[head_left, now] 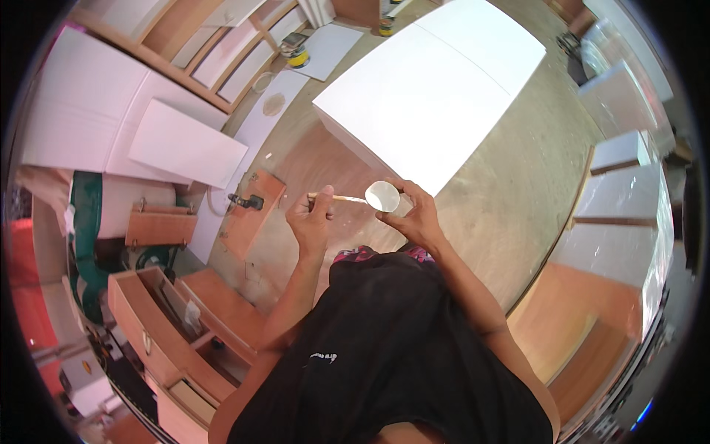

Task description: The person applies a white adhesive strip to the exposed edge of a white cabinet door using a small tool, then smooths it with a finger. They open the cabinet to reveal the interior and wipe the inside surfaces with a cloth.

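Observation:
My left hand (310, 218) grips a thin, pale wooden stick (338, 197), possibly a brush handle, whose whitened end reaches the rim of a round white cup (382, 196). My right hand (410, 218) holds that cup with thumb and fingers around it, at the centre of the view. Beyond both hands is a large white box-shaped piece (436, 81) standing on the floor, its top flat and bright. Below my hands, my dark shirt fills the lower middle.
A power drill (245, 200) rests on a wooden board (244, 237) at left. Wooden drawers (148, 311), white panels (185, 140) and a shelving frame (200, 52) line the left side. A paint can (294, 55) stands at the back. Panelled pieces (614, 237) line the right.

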The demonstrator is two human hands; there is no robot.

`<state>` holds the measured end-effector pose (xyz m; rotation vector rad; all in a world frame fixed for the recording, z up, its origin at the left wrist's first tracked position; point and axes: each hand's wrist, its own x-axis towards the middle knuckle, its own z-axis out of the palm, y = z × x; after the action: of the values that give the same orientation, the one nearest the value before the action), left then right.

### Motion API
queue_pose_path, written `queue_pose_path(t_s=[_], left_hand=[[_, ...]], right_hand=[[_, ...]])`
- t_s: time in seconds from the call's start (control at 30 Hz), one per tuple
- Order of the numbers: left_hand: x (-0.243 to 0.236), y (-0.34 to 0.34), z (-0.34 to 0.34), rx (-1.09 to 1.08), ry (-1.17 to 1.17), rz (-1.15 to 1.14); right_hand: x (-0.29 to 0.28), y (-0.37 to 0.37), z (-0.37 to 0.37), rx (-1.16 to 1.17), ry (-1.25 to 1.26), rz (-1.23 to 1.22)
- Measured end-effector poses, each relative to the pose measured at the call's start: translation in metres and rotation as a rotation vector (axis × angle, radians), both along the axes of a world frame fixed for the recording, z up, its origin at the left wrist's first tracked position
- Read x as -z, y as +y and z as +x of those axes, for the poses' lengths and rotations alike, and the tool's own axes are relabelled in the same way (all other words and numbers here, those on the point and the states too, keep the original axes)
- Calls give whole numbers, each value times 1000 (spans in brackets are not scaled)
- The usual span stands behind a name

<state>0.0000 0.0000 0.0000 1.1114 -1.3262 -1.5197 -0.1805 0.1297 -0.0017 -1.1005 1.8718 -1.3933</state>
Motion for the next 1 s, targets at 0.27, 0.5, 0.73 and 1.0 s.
queue_pose_path(t_s=[0.27, 0.5, 0.73, 1.0], left_hand=[[-13, -8, -39, -216, -37, 93], [12, -20, -60, -354, 227, 257], [63, -111, -23, -315, 272, 374], [150, -256, 25, -101, 303, 332]], right_hand=[[6, -57, -52, -252, -80, -62], [8, -85, -86, -321, 19, 49], [17, -150, -58, -197, -115, 107], [55, -173, -66, 115, -79, 179]])
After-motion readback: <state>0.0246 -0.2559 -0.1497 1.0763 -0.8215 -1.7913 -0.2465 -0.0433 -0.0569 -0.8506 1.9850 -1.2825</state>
